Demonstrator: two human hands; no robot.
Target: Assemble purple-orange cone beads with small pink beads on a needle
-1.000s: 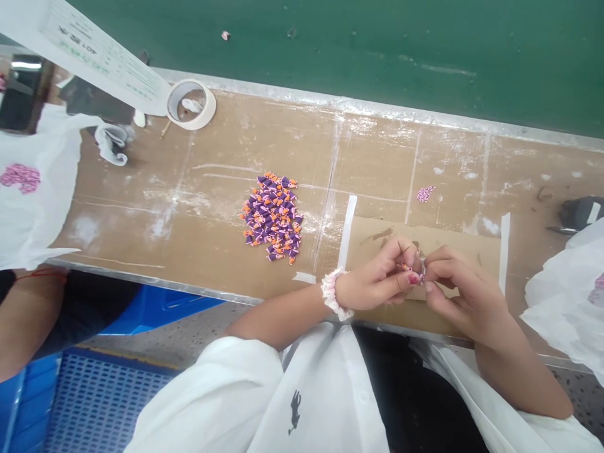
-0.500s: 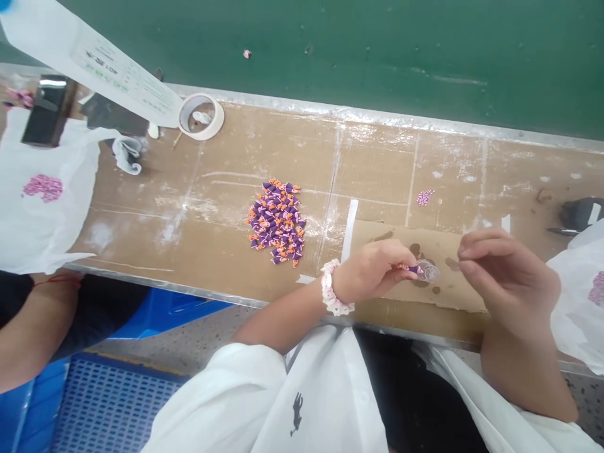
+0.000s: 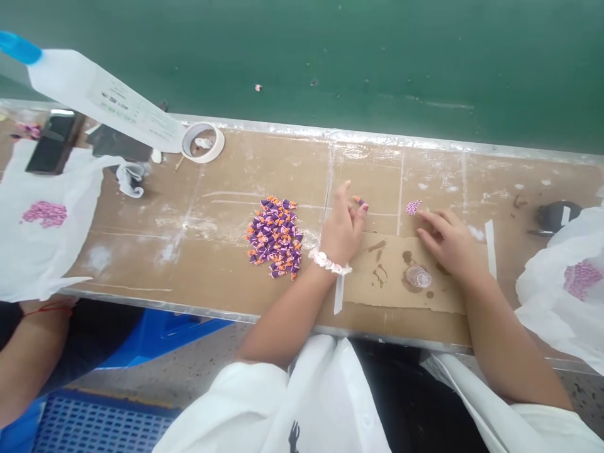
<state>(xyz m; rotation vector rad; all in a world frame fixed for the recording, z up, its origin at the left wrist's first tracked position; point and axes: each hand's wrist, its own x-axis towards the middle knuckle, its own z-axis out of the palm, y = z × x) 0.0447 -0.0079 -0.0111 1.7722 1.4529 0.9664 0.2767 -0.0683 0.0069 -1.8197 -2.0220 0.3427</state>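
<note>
My left hand [image 3: 342, 226], with a white scrunchie at the wrist, rests on the table with its fingers apart. A small purple-and-orange figure piece [image 3: 360, 201] lies just beyond its thumb tip. To its left spreads a heap of similar pieces [image 3: 274, 236]. My right hand [image 3: 448, 242] reaches toward a little pile of tiny pink-and-purple bits [image 3: 413, 207]; its thumb and forefinger are apart, and nothing shows between them. Between my forearms stands a small clear plastic cup [image 3: 418, 277] on a stained cardboard sheet [image 3: 363, 289].
A white bottle with a blue cap [image 3: 117, 100] leans in at left beside a tape roll [image 3: 202, 142]. A phone [image 3: 55, 141] lies on white plastic near another person's arm [image 3: 35, 358]. White plastic [image 3: 542, 289] with pink bits lies at right.
My left hand has moved from the cup up and left and let go of the purple-and-orange piece. My right hand has lowered leftward toward the pink bits. The view has shifted slightly.
</note>
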